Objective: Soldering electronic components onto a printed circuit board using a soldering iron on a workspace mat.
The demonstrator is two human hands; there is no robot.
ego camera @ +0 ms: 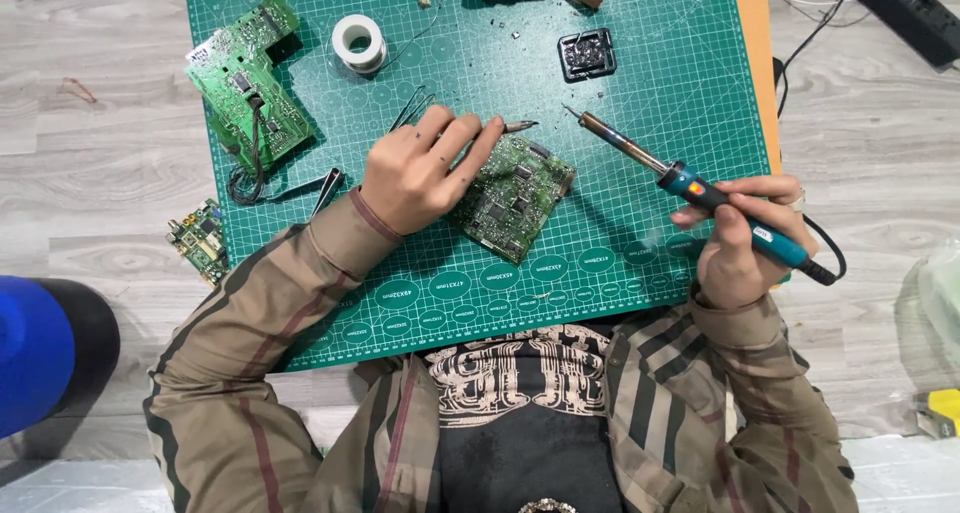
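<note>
My left hand (425, 168) rests on a green circuit board (515, 195) lying on the green cutting mat (640, 93), and pinches a thin pointed tool (515, 127) whose tip sticks out to the right above the board. My right hand (740, 238) grips the teal handle of a soldering iron (680, 178). The iron's metal tip points up and left, hanging above the mat to the right of the board and not touching it.
A larger green circuit board (250, 83) with a black cable lies at the mat's left. A solder spool (358, 41), a black tip-cleaner holder (586, 55) and tweezers (326, 190) are on the mat. A small board (198, 239) lies on the floor, a power strip (915, 8) top right.
</note>
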